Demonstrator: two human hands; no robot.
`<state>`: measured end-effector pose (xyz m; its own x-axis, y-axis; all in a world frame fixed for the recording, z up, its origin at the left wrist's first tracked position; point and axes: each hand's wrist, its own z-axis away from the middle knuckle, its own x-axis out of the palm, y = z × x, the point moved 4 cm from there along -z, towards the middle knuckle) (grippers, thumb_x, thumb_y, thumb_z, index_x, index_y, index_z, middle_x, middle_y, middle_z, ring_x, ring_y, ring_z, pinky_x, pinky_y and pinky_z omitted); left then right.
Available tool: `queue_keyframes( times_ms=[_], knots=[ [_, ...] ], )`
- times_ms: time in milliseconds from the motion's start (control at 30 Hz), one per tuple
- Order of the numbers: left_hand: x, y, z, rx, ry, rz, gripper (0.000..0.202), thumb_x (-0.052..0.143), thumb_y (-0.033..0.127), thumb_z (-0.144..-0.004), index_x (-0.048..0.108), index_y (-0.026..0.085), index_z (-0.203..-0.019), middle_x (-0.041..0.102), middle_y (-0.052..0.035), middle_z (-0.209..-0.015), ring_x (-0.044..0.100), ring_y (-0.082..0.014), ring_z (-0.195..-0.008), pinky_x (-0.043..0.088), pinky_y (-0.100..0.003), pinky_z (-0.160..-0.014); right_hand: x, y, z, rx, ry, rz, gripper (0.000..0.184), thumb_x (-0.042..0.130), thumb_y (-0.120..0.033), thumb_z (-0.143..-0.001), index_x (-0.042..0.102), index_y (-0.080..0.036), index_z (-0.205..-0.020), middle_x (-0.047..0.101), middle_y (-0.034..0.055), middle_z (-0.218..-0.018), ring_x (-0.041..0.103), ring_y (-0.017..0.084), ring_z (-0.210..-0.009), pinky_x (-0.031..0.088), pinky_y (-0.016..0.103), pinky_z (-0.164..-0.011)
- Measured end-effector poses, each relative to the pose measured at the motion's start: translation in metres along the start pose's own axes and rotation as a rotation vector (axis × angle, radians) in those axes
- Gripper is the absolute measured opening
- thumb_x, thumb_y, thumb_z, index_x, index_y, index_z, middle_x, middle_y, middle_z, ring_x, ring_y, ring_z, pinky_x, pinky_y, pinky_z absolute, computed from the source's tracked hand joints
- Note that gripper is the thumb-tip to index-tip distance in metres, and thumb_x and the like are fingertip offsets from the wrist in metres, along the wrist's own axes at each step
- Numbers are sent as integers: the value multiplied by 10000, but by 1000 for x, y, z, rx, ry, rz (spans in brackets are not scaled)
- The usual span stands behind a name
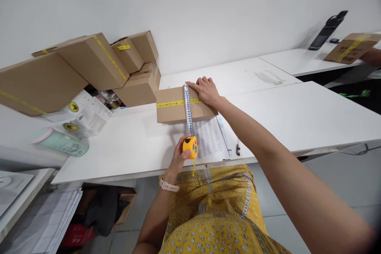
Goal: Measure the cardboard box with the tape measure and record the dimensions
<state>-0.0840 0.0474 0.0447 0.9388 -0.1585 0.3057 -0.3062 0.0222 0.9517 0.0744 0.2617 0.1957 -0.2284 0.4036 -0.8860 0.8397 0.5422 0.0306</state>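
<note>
My left hand (pixel 179 154) is closed around a yellow tape measure (pixel 190 147) at the desk's near edge. Its silver blade (pixel 187 109) runs away from me across the top of a closed cardboard box (pixel 169 114) sealed with yellow printed tape. At the box's far edge, my right hand (pixel 206 90) presses a fingertip to the blade's end, and its palm rests over the box's right part. Printed sheets (pixel 210 139) lie partly under the box, with a small black object (pixel 238 149) to their right.
Taped cartons (pixel 95 61) are stacked at the left against the wall, near a white avocado-print box (pixel 86 117) and a mint tumbler (pixel 64 143). On the far right stand a dark bottle (pixel 326 31) and another taped box (pixel 347 49), touched by another person's hand (pixel 372 55).
</note>
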Motion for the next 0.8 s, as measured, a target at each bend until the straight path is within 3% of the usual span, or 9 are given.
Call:
queue_keyframes(
  times_ms=[200,333,400,600,800],
  knots=[
    [-11,-5,44,7,-12,-97,865,842,609,-687,486,286,-1406,661,-118,-1284,655,-315,-1139,576,-415,-883,1,-1,8,32,63,-46,536,192,-237,-1050,538,-243,-1460,654,159,-1158,463,324,-1074,322,455,-932],
    [-14,-14,41,-10,-16,-207,934,881,591,-639,483,241,-1408,634,-140,-1322,619,-327,-1199,536,-437,-971,-2,-11,24,40,132,-15,613,225,-563,-1048,563,-176,-1382,646,169,-1178,469,344,-1102,326,483,-967],
    [-13,-21,34,-27,-35,-259,918,893,544,-642,481,228,-1400,641,-140,-1313,621,-316,-1197,515,-443,-1004,-6,-20,36,42,135,-14,661,229,-640,-1026,578,-170,-1332,636,163,-1185,486,337,-1090,331,480,-971],
    [-9,-31,31,-77,-111,-403,834,905,395,-633,516,216,-1348,686,-119,-1221,664,-306,-1122,518,-468,-993,-15,-48,85,45,118,-63,708,250,-688,-1006,538,-154,-1371,608,181,-1285,494,337,-1153,308,489,-1033],
    [-10,-30,32,-93,-136,-476,812,896,349,-629,524,213,-1339,681,-109,-1221,666,-291,-1110,522,-453,-979,14,-61,143,102,85,-88,527,380,-512,-1039,554,-205,-1430,582,163,-1445,456,336,-1310,252,497,-1111]
  ],
)
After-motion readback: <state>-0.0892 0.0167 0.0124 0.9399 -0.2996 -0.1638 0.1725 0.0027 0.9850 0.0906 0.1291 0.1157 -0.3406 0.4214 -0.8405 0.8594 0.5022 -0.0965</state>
